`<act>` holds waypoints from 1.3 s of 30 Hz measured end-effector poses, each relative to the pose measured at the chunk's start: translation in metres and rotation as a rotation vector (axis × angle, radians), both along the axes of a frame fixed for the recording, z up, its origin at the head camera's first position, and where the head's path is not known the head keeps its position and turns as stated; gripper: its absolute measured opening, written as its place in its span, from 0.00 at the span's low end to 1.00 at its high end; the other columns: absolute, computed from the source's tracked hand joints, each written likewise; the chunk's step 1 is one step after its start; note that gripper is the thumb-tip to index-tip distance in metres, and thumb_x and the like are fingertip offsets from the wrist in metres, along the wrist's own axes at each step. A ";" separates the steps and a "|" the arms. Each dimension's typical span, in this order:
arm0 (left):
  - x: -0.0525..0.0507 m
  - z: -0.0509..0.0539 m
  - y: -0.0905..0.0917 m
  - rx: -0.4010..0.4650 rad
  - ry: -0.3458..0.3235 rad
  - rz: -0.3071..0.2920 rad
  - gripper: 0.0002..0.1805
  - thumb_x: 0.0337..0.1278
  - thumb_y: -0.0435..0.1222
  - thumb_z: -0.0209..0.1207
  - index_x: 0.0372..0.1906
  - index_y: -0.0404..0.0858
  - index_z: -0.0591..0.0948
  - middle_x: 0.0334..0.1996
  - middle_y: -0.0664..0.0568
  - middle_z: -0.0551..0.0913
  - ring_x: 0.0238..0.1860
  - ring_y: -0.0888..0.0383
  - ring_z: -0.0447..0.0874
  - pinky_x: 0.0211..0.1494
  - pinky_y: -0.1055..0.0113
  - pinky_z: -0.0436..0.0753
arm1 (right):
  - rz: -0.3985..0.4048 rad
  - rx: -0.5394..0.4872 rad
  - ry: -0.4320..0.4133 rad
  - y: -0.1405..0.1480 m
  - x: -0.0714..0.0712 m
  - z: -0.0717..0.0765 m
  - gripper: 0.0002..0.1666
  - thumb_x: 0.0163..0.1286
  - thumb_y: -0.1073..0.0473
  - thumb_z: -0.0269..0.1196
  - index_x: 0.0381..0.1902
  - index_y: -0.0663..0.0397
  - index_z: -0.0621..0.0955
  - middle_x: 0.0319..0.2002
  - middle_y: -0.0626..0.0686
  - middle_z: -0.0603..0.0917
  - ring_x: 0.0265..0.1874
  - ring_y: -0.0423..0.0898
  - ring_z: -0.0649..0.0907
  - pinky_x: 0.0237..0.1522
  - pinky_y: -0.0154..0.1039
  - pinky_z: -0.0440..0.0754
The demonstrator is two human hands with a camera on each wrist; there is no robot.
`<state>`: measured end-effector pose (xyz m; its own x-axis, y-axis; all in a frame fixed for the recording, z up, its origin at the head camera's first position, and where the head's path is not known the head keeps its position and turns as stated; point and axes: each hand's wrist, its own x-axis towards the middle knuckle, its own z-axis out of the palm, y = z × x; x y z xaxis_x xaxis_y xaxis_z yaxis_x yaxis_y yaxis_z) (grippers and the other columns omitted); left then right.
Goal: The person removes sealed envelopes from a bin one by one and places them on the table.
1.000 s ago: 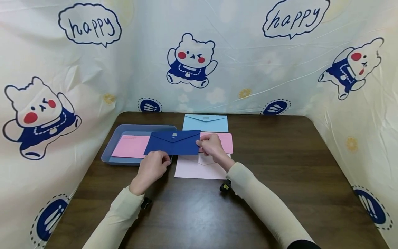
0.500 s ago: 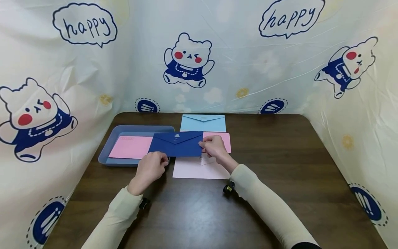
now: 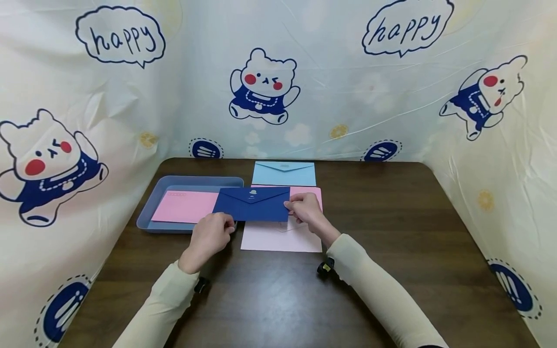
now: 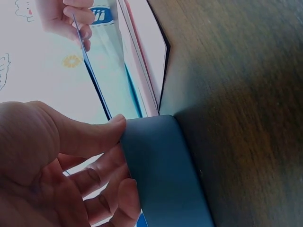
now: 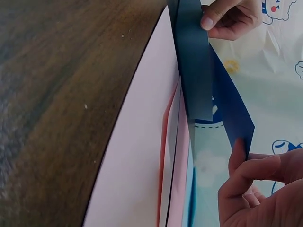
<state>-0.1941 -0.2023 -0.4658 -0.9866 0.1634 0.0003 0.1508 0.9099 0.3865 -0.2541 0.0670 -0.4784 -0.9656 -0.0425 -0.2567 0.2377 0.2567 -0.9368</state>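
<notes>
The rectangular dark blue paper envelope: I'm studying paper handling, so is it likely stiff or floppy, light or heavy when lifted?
The rectangular dark blue paper envelope is probably fairly stiff, looking nearly straight in both wrist views. It's likely light: the right hand pinches just one edge. Looking very thin edge-on, it might bend if pushed.

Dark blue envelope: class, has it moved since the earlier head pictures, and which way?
Yes, right: in the head view, the dark blue envelope now covers less of the tray.

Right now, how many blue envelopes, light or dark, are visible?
2: the dark blue envelope, pinched by the right hand, and the light blue envelope, farthest back on the table. More may be hidden.
</notes>
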 end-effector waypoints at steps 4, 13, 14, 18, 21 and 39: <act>0.000 0.000 0.000 0.005 -0.006 0.009 0.04 0.63 0.28 0.69 0.33 0.39 0.89 0.31 0.48 0.87 0.30 0.50 0.79 0.29 0.56 0.81 | 0.010 -0.003 -0.003 0.003 0.000 0.001 0.09 0.75 0.61 0.67 0.46 0.62 0.86 0.25 0.56 0.80 0.18 0.46 0.74 0.20 0.35 0.72; 0.001 0.000 0.001 0.016 -0.022 0.017 0.04 0.63 0.28 0.69 0.33 0.38 0.89 0.32 0.48 0.87 0.30 0.50 0.78 0.30 0.56 0.80 | 0.034 -0.024 -0.010 0.014 0.001 0.000 0.07 0.75 0.62 0.67 0.43 0.62 0.85 0.25 0.56 0.80 0.18 0.46 0.72 0.22 0.38 0.69; 0.001 0.000 0.001 0.015 -0.026 0.015 0.04 0.63 0.28 0.69 0.34 0.38 0.89 0.32 0.48 0.87 0.30 0.50 0.78 0.30 0.56 0.81 | 0.035 -0.019 -0.011 0.016 0.001 0.000 0.07 0.75 0.62 0.67 0.42 0.62 0.85 0.25 0.56 0.80 0.18 0.46 0.72 0.22 0.39 0.69; 0.002 -0.001 0.001 0.015 -0.040 0.013 0.02 0.64 0.28 0.69 0.34 0.36 0.89 0.32 0.48 0.87 0.30 0.50 0.79 0.31 0.56 0.81 | 0.029 -0.003 -0.018 0.021 0.003 -0.001 0.07 0.75 0.62 0.67 0.42 0.62 0.85 0.26 0.57 0.81 0.19 0.47 0.73 0.22 0.39 0.69; 0.001 -0.001 0.002 0.014 -0.037 0.014 0.02 0.64 0.29 0.69 0.35 0.35 0.89 0.33 0.47 0.88 0.31 0.50 0.79 0.32 0.55 0.82 | 0.022 -0.008 -0.018 0.025 0.002 -0.001 0.07 0.75 0.61 0.67 0.41 0.62 0.85 0.26 0.57 0.81 0.18 0.45 0.72 0.23 0.39 0.68; -0.002 0.000 0.001 -0.001 -0.029 0.007 0.03 0.64 0.28 0.68 0.34 0.36 0.90 0.32 0.47 0.87 0.31 0.50 0.79 0.33 0.55 0.82 | 0.032 0.027 -0.044 0.049 0.001 0.002 0.12 0.76 0.60 0.66 0.51 0.63 0.85 0.28 0.55 0.80 0.20 0.46 0.72 0.24 0.41 0.70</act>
